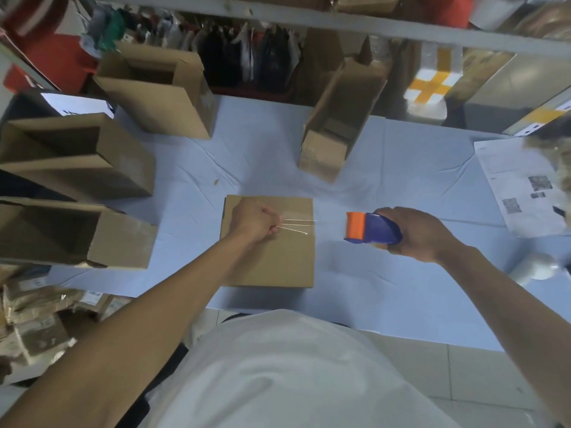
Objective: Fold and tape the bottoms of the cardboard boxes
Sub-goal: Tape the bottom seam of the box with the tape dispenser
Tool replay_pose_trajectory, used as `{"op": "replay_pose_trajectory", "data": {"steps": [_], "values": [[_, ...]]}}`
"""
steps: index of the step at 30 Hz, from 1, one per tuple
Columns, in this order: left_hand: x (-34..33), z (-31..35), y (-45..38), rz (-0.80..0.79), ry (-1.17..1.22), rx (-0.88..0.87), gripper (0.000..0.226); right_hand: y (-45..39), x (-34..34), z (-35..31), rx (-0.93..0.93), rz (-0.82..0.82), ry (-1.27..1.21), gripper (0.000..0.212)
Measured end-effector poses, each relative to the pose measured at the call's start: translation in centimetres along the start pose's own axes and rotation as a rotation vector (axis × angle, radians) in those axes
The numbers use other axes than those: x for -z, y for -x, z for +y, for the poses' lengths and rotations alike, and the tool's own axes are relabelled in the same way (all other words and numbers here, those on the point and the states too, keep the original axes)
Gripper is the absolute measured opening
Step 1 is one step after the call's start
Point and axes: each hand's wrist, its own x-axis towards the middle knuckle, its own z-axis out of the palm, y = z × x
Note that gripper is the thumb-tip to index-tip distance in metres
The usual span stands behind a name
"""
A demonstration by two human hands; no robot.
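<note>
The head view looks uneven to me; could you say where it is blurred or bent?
Head view: the box and tape dispenser are fairly sharp; the right edge smears with motion blur; wide-angle distortion leans the standing boxes outward; glare streaks mark the tape.

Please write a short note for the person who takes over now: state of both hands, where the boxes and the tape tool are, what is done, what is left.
Left hand: curled, resting on the flat-bottomed cardboard box at table centre, at the clear tape; whether it pinches it is unclear.
Right hand: holds the blue-and-orange tape dispenser in the air, right of the box, off it.
Done: flaps folded, tape laid across the seam.
Left: press the tape down; then check the open boxes standing at left and back.
</note>
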Motion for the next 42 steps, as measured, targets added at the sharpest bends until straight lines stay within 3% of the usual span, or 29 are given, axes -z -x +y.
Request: {"op": "replay_pose_trajectory", "data": {"steps": [4,8,11,13,15,16,18,22,24,26,33,38,42], "values": [[-0.9,0.0,-0.4,0.027,-0.108,0.033,0.017,-0.7,-0.3,0.0,-0.027,-0.038,0.029,0.047],[-1.0,0.5,-0.1,0.048,-0.362,-0.028,0.019,-1.3,-0.6,-0.3,-0.019,-0.065,0.030,0.045],[-0.8,1.9,0.4,0.096,-0.786,-0.156,0.027,-1.8,-1.0,-0.8,-0.026,-0.091,0.045,0.049],[-1.2,2.8,0.5,0.063,-0.941,-0.361,0.019,-2.2,-1.4,-1.3,-0.037,-0.109,0.055,0.051],[-2.1,2.9,0.6,-0.176,-0.857,-0.560,0.029,-2.5,-1.5,-1.9,-0.052,-0.124,0.071,0.050],[-2.5,2.8,0.8,-0.332,-0.823,-0.581,0.035,-2.8,-1.6,-2.2,-0.056,-0.129,0.082,0.049],[-3.1,1.9,0.8,-0.431,-0.896,-0.684,0.042,-3.2,-1.5,-2.9,-0.064,-0.148,0.111,0.046],[-3.9,0.9,0.3,-0.336,-0.946,-0.812,0.015,-5.0,-1.5,-6.6,-0.109,-0.208,0.193,0.038],[-4.4,0.6,0.1,-0.316,-1.014,-0.849,0.025,-6.4,-1.3,-8.5,-0.124,-0.225,0.270,0.035],[-4.5,0.7,0.2,-0.296,-1.019,-0.777,0.039,-7.1,-0.7,-9.5,-0.139,-0.232,0.350,0.033],[-5.6,0.9,0.2,-0.260,-1.080,-0.790,0.038,-7.0,0.3,-11.3,-0.139,-0.200,0.469,0.028],[-5.4,0.5,0.0,-0.234,-1.102,-0.802,0.030,-5.8,-1.0,-11.6,-0.209,-0.294,0.534,0.023],[-5.6,0.8,0.3,-0.235,-1.038,-0.735,0.030,-2.9,-1.2,-8.8,-0.316,-0.258,0.396,0.032]]}}
